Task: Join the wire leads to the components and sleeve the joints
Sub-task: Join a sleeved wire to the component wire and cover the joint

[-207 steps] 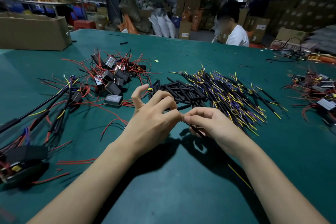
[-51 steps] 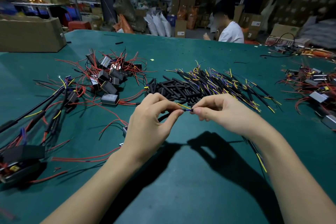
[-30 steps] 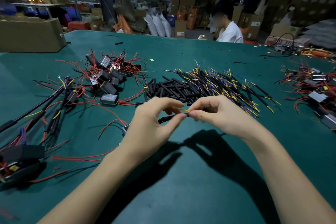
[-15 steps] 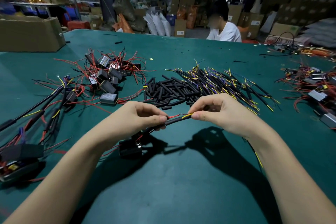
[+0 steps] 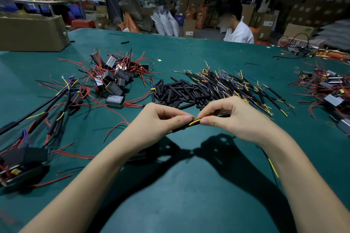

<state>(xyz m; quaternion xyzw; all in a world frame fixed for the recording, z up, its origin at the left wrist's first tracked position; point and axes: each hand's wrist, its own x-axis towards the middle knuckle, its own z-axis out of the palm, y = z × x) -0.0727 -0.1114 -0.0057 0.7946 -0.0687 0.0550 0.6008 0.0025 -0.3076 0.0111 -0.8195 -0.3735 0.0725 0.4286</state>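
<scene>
Since half a second back, left hand (image 5: 162, 119) has slid right along the lead and now nearly meets right hand (image 5: 225, 117); the black box component that dangled below it then is now mostly hidden behind the left forearm.

State now:
- Left hand pinched on the short black heat-shrink sleeve (image 5: 181, 128), thumb and forefinger at its right end.
- Right hand pinched on the thin yellow-insulated wire lead (image 5: 195, 122), which spans the small gap between the two thumbs. Its far end trails under the right wrist.
- Both held just above the green-covered bench (image 5: 189, 185), centre, nearer than the stock piles.

Step in hand, as I read it: pushing the sleeve over the joint. Doing it well: keep the lead taut and straight with the right hand, slide with the left, no twisting, centre the sleeve so no bare conductor shows at either end. Can't see the joint itself, it's under the fingers.

Counts:
- One sleeve and one lead in hand.
- Loose black sleeves (image 5: 180, 92): dozens, heaped, uncountable.
- Yellow/purple-tipped black leads (image 5: 236, 85): dozens, right of the sleeves.
- Black box components with red wires (image 5: 113, 79): roughly ten visible, far left.
- Second tangle of red-wired parts (image 5: 329, 89) at right edge, count unclear.
</scene>
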